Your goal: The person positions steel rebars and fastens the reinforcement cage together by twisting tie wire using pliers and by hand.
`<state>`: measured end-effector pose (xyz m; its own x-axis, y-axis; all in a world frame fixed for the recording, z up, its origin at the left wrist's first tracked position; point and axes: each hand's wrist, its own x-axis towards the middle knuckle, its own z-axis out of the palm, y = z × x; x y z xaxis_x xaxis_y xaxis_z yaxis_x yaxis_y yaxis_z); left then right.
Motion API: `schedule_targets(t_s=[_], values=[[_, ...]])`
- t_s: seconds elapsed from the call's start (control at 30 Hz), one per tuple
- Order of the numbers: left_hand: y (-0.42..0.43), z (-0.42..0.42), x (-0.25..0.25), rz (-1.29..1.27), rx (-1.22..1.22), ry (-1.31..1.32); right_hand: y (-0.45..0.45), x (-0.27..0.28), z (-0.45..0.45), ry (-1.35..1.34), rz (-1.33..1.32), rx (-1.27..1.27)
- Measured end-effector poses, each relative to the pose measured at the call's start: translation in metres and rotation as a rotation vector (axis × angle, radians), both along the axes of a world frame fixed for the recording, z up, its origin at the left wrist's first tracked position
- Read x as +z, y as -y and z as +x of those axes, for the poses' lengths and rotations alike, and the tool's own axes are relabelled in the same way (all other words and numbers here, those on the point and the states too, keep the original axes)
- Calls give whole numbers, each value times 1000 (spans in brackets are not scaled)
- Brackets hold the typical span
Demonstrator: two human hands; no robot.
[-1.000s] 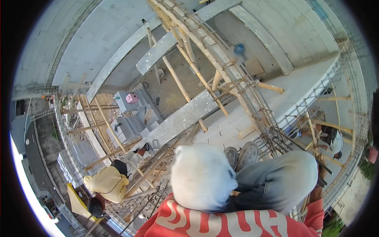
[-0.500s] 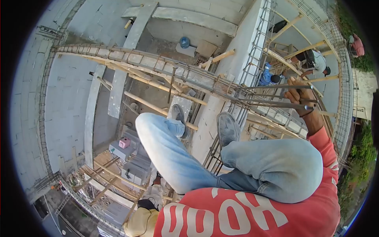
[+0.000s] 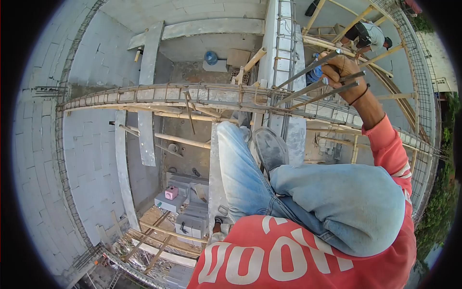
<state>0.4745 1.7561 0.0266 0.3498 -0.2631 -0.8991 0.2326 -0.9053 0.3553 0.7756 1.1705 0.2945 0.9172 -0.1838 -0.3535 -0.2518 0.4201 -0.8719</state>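
My right hand point(image 3: 342, 72), in a red sleeve, is raised at the upper right. Its fingers are curled round steel reinforcing bars point(image 3: 308, 89) whose ends stick out from the concrete beam; how many it grips I cannot tell. A dark band circles the wrist. The bars run back toward a rebar cage point(image 3: 226, 96) lying in timber formwork. My left hand is out of view. Below, my jeans-clad legs are bent, and one dark shoe point(image 3: 271, 148) rests on the beam close to the other shoe, which is partly hidden by my leg.
A co-worker point(image 3: 368, 37) bends over among bamboo poles at the upper right; another in blue point(image 3: 315, 72) is mostly behind my hand. Far below lie grey blocks point(image 3: 192, 224), a pink container point(image 3: 171, 192) and a blue water jug point(image 3: 211, 58). Planks point(image 3: 126, 168) span the drop at left.
The view has turned and shifted. My left leg has swung inward, bringing its foot near the other. My right hand has moved up and left in view, fingers now curled round the bars.
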Motion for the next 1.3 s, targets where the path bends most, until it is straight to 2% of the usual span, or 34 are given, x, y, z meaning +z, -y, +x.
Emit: schedule_targets(t_s=[0.23,0.37,0.5,0.6,0.7,0.73,0.8,0.83,0.87,0.93,0.97,1.0,1.03,1.1,1.13,1.23,1.3], values=[[-8,10,0,12,-67,-34,-10,7,-1,21,35,-65],[-11,9,-1,9,-72,-40,2,-10,2,87,64,30],[-12,14,-2,6,-111,-63,9,-15,3,130,21,18],[-12,28,-3,-13,-203,-114,10,-17,4,151,85,60],[-9,86,-5,-33,-453,-170,7,-11,4,150,14,30],[-4,122,-3,-26,-509,-106,3,-4,7,157,-172,-28],[5,208,10,-60,-271,401,15,2,5,251,-537,-118],[32,259,44,-128,-200,726,35,7,4,298,-760,-266],[77,305,105,-202,-27,829,58,15,-2,344,-984,-412],[130,359,179,-441,248,818,106,54,-36,447,-1770,-590],[153,372,208,-582,303,806,110,83,-53,369,-1427,-803],[172,380,226,-724,356,792,109,104,-72,387,-1381,-891],[187,383,235,-730,359,785,117,108,-99,205,-1500,-782],[218,381,242,-874,213,612,134,117,-155,-126,-1754,-511],[233,377,232,-887,132,517,134,104,-181,-244,-1786,-372],[272,348,172,-930,-85,240,81,49,-234,-538,-1606,154],[295,317,140,-888,-86,59,47,-32,-273,-256,-1530,263]])
